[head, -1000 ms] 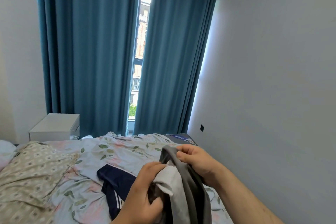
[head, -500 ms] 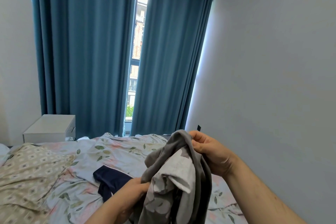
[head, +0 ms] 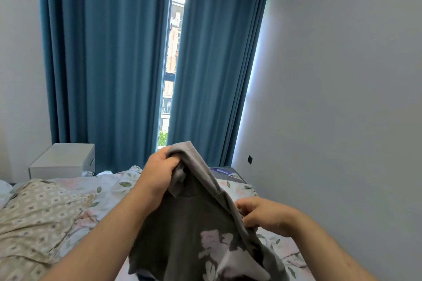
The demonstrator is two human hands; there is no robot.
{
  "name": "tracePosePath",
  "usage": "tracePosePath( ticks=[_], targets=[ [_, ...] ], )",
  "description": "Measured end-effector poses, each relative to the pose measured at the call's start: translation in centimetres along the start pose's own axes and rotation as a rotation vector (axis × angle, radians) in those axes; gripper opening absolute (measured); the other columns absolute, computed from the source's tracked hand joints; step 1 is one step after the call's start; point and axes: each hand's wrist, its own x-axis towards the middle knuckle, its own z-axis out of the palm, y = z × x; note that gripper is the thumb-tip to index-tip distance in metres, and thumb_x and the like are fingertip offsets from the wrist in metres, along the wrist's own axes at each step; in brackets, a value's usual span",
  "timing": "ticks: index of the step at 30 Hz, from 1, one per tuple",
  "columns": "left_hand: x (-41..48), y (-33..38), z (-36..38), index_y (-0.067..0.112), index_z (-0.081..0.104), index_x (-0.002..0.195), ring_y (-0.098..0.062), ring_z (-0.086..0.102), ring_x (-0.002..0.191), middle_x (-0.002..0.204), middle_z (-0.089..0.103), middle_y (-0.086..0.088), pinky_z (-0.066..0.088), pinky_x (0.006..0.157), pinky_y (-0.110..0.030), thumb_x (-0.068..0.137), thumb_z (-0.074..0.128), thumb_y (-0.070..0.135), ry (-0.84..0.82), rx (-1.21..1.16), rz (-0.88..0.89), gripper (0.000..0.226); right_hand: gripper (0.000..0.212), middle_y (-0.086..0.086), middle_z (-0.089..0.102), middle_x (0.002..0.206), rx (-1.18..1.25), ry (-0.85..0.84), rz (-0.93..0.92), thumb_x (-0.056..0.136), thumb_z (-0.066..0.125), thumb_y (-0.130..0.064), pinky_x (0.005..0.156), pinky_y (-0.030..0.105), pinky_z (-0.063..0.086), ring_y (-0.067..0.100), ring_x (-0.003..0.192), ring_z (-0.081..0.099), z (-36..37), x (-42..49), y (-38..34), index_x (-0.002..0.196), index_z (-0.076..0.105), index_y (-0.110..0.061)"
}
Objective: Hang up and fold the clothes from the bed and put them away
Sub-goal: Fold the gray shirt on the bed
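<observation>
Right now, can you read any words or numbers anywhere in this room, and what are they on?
On the blue label at the far corner of the bed: white lettering, too blurred to read.
On the grey shirt: a pale print of blotchy shapes, not readable as words.
No other writing shows.

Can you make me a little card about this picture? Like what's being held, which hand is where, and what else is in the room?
held thing: grey top with a pale print, lifted above the bed
left hand: grips the bunched upper end of the top
right hand: pinches the top's edge, lower down and to the right
on the bed: flowered sheet, beige patterned cover at the left
beside the bed: white nightstand
behind: blue curtains, parted by a narrow gap
folding: not yet done
</observation>
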Motion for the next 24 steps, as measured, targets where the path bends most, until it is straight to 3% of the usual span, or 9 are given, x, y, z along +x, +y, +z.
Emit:
tracePosePath(
  ticks=[3, 5, 7, 10, 12, 14, 16, 19, 24],
  targets=[
    [0.9, 1.9, 0.1, 0.001, 0.067, 0.092, -0.027, 0.051, 0.066, 0.069, 0.057, -0.020, 0.044, 0.063, -0.036, 0.095, 0.047, 0.005, 0.047, 0.058, 0.010, 0.021, 0.028, 0.004, 0.068, 0.100, 0.072, 0.156, 0.016, 0.085, 0.047, -0.001, 0.086, 0.038, 0.049, 0.020, 0.095, 0.061, 0.4, 0.5, -0.6, 0.101, 0.069, -0.006],
    [1.6, 3.1, 0.0, -0.013, 0.057, 0.095, -0.026, 0.046, 0.066, 0.070, 0.052, -0.017, 0.041, 0.057, -0.033, 0.093, 0.045, 0.004, 0.084, 0.087, 0.020, 0.021, 0.026, -0.006, 0.069, 0.106, 0.067, 0.193, -0.069, 0.092, 0.053, -0.036, 0.092, 0.036, 0.052, 0.014, 0.100, 0.063, 0.7, 0.6, -1.2, 0.104, 0.069, -0.019],
    [2.0, 4.5, 0.0, -0.013, 0.058, 0.090, -0.021, 0.046, 0.060, 0.070, 0.052, -0.015, 0.042, 0.050, -0.028, 0.092, 0.046, 0.005, 0.132, 0.118, 0.049, 0.021, 0.041, -0.012, 0.066, 0.104, -0.098, 0.238, -0.122, 0.078, 0.060, -0.065, 0.090, 0.036, 0.054, 0.011, 0.098, 0.064, 1.2, 0.8, -1.6, 0.101, 0.064, -0.031],
    [2.5, 6.2, 0.2, -0.009, 0.060, 0.083, -0.013, 0.044, 0.046, 0.068, 0.051, -0.013, 0.037, 0.040, -0.018, 0.090, 0.048, 0.005, 0.188, 0.142, 0.114, 0.020, 0.010, -0.012, 0.063, 0.083, -0.332, 0.407, -0.203, 0.074, 0.065, -0.043, 0.072, 0.037, 0.056, 0.007, 0.078, 0.062, 1.6, 1.8, -2.0, 0.080, 0.060, -0.037],
    [3.0, 7.0, -0.2, -0.013, 0.057, 0.083, -0.013, 0.046, 0.046, 0.062, 0.053, -0.012, 0.038, 0.042, -0.020, 0.087, 0.050, 0.007, 0.218, 0.201, 0.156, 0.021, 0.024, -0.008, 0.054, 0.065, -0.301, 0.493, -0.233, 0.075, 0.050, -0.018, 0.059, 0.033, 0.045, 0.006, 0.060, 0.052, 1.2, 2.0, -2.6, 0.060, 0.052, -0.035],
    [3.6, 7.5, -0.9, -0.011, 0.058, 0.083, -0.018, 0.049, 0.051, 0.056, 0.054, -0.009, 0.041, 0.049, -0.029, 0.084, 0.052, 0.010, 0.230, 0.261, 0.176, 0.022, 0.041, -0.014, 0.053, 0.058, -0.198, 0.504, -0.271, 0.075, 0.039, -0.005, 0.052, 0.018, 0.034, 0.001, 0.055, 0.048, 0.4, 1.9, -3.1, 0.054, 0.053, -0.038],
    [4.1, 7.7, -1.5, -0.007, 0.059, 0.080, -0.020, 0.048, 0.052, 0.054, 0.053, -0.005, 0.040, 0.054, -0.032, 0.085, 0.054, 0.010, 0.222, 0.343, 0.187, 0.019, 0.044, -0.019, 0.056, 0.059, -0.119, 0.503, -0.259, 0.077, 0.037, 0.001, 0.053, 0.012, 0.036, -0.003, 0.058, 0.051, -0.5, 1.7, -3.3, 0.060, 0.060, -0.033],
    [4.8, 8.0, -2.0, 0.001, 0.061, 0.075, -0.020, 0.051, 0.054, 0.057, 0.056, -0.006, 0.043, 0.059, -0.034, 0.086, 0.053, 0.012, 0.197, 0.478, 0.225, 0.017, 0.033, -0.014, 0.054, 0.061, 0.026, 0.589, -0.192, 0.081, 0.042, 0.007, 0.058, 0.022, 0.038, 0.005, 0.061, 0.049, -1.6, 1.9, -3.3, 0.073, 0.062, -0.018],
    [5.5, 8.3, -2.3, 0.003, 0.055, 0.073, -0.022, 0.046, 0.063, 0.066, 0.054, -0.009, 0.038, 0.061, -0.034, 0.089, 0.052, 0.016, 0.202, 0.546, 0.216, 0.021, 0.020, 0.003, 0.061, 0.077, 0.233, 0.488, -0.152, 0.099, 0.052, -0.005, 0.066, 0.029, 0.047, 0.019, 0.073, 0.056, -2.3, 1.1, -3.5, 0.091, 0.070, -0.010]
  ],
)
